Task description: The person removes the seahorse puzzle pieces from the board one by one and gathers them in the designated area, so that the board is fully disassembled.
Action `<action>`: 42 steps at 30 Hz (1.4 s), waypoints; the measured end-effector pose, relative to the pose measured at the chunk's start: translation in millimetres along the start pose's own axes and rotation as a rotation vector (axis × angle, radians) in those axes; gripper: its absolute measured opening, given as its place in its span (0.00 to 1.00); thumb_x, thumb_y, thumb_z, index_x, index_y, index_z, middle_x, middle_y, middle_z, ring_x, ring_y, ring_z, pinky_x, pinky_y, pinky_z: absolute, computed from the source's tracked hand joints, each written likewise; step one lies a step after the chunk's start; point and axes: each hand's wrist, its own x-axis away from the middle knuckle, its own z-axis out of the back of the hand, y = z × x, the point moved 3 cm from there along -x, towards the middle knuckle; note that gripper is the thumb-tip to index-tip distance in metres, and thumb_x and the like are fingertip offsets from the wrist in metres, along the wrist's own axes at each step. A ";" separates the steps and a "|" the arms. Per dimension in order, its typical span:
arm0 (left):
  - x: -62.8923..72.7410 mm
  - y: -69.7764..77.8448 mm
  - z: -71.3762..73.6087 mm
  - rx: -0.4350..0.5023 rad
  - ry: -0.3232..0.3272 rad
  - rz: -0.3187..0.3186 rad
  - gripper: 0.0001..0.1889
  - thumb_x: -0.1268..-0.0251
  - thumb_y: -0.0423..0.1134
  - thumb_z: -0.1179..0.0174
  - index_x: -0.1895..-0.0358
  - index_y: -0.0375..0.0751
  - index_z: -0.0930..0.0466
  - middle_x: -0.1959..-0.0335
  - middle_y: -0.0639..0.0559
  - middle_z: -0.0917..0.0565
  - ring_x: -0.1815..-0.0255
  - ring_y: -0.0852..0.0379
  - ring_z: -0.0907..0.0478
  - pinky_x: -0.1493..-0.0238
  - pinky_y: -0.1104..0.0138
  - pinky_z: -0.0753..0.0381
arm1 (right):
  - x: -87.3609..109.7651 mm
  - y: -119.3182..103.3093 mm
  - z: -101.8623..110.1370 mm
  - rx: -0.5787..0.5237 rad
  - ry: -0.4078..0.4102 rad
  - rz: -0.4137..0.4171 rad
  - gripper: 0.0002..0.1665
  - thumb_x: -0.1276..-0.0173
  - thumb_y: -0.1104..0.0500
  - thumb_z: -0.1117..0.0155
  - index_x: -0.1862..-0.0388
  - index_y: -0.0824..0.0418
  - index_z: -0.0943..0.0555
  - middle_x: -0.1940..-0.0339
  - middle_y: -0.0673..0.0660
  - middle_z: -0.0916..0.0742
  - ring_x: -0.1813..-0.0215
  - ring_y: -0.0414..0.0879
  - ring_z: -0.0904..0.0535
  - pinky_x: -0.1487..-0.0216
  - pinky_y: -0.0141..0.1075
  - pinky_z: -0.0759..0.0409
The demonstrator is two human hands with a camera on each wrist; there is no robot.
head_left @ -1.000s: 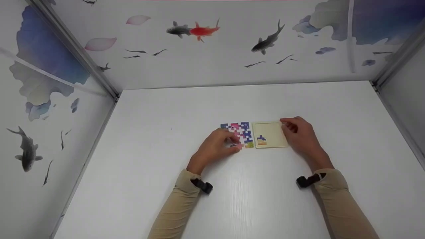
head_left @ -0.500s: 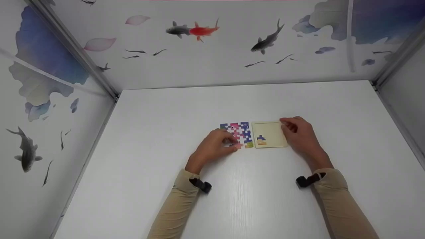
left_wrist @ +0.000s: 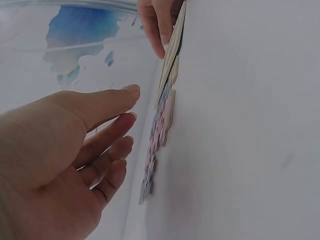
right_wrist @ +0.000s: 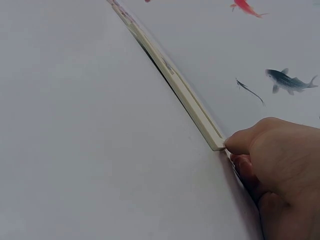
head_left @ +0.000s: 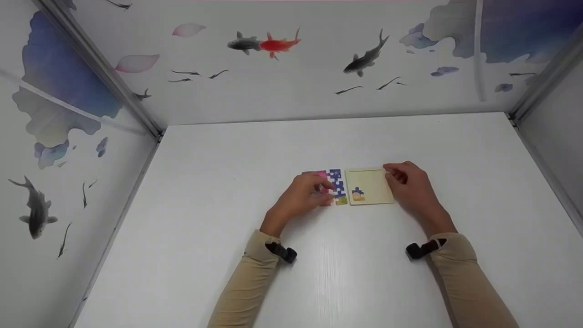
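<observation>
Over the jigsaw pieces (head_left: pixel 337 184), my left hand (head_left: pixel 303 196) hovers with its thumb and fingers curved and apart. The left wrist view shows nothing between the fingertips of that left hand (left_wrist: pixel 85 145); the pieces (left_wrist: pixel 159 132) lie beyond them on the table. Blue, pink and yellow-green pieces show, with the left part of the group hidden under the hand. Close to their right is a pale wooden puzzle tray (head_left: pixel 371 180), with blue-and-orange pieces (head_left: pixel 358 194) joined in its lower left corner. My right hand (head_left: pixel 412 187) holds the tray's right edge, thumb against the rim (right_wrist: pixel 202 122).
The white table (head_left: pixel 218 182) runs back to a wall (head_left: pixel 309 91) printed with fish. Another printed wall (head_left: pixel 68 182) stands at the left, and a plain wall (head_left: pixel 555 109) at the right. Each wrist carries a black camera strap.
My left hand has shifted slightly to the right and lifted from the lower pieces, now covering more of the pink ones. The right hand and the tray keep their place.
</observation>
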 end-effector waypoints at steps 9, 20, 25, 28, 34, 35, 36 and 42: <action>-28.1 26.3 -36.8 -0.118 -0.028 -0.010 0.13 0.25 0.42 0.29 0.43 0.46 0.09 0.48 0.52 0.12 0.48 0.56 0.17 0.46 0.69 0.18 | -0.6 3.0 -0.3 0.000 0.003 0.009 0.19 0.16 0.54 0.37 0.31 0.53 0.14 0.51 0.55 0.15 0.53 0.47 0.23 0.55 0.27 0.25; -34.0 39.7 -55.4 -0.309 -0.003 0.010 0.13 0.24 0.47 0.30 0.42 0.52 0.09 0.46 0.55 0.13 0.43 0.59 0.19 0.38 0.66 0.19 | -0.5 1.0 1.8 -0.008 -0.018 0.014 0.20 0.16 0.53 0.38 0.31 0.53 0.14 0.51 0.56 0.15 0.53 0.47 0.24 0.55 0.27 0.25; -31.4 40.4 -56.1 -0.322 0.013 0.014 0.13 0.23 0.46 0.31 0.41 0.53 0.10 0.45 0.55 0.14 0.43 0.58 0.19 0.39 0.65 0.20 | -0.5 0.6 1.9 -0.002 -0.020 0.010 0.20 0.16 0.53 0.38 0.31 0.53 0.14 0.52 0.55 0.15 0.53 0.47 0.24 0.56 0.27 0.25; -30.9 41.7 -57.0 -0.312 0.019 0.008 0.13 0.23 0.45 0.31 0.41 0.52 0.10 0.46 0.55 0.13 0.44 0.58 0.19 0.40 0.65 0.19 | -0.9 0.5 2.3 0.011 -0.011 0.021 0.19 0.17 0.55 0.37 0.32 0.54 0.14 0.52 0.55 0.15 0.54 0.47 0.23 0.56 0.27 0.25; -31.2 43.2 -59.5 -0.333 0.029 0.015 0.17 0.24 0.44 0.30 0.36 0.54 0.13 0.45 0.56 0.15 0.44 0.58 0.21 0.38 0.65 0.20 | -2.0 1.3 1.9 0.022 -0.015 0.009 0.19 0.17 0.56 0.36 0.32 0.53 0.13 0.53 0.55 0.15 0.54 0.47 0.24 0.56 0.26 0.25; -31.1 43.4 -59.8 -0.341 0.031 0.012 0.18 0.24 0.44 0.30 0.35 0.54 0.14 0.45 0.56 0.15 0.43 0.58 0.21 0.38 0.65 0.20 | -2.1 1.1 1.7 0.025 -0.016 0.012 0.19 0.17 0.56 0.37 0.32 0.54 0.14 0.52 0.55 0.15 0.54 0.47 0.24 0.56 0.26 0.25; -31.1 43.7 -59.7 -0.349 0.034 0.006 0.19 0.24 0.44 0.30 0.33 0.54 0.15 0.45 0.55 0.16 0.43 0.58 0.21 0.38 0.65 0.20 | -2.1 0.8 1.5 0.025 -0.015 0.015 0.19 0.17 0.56 0.37 0.32 0.54 0.14 0.52 0.55 0.15 0.54 0.47 0.23 0.56 0.26 0.25; -31.1 44.8 -59.2 -0.380 0.056 -0.038 0.18 0.25 0.44 0.29 0.35 0.53 0.14 0.45 0.55 0.17 0.43 0.58 0.21 0.39 0.65 0.20 | -1.8 0.4 1.6 0.021 -0.010 0.025 0.19 0.17 0.56 0.37 0.32 0.55 0.14 0.52 0.56 0.15 0.54 0.47 0.23 0.56 0.27 0.25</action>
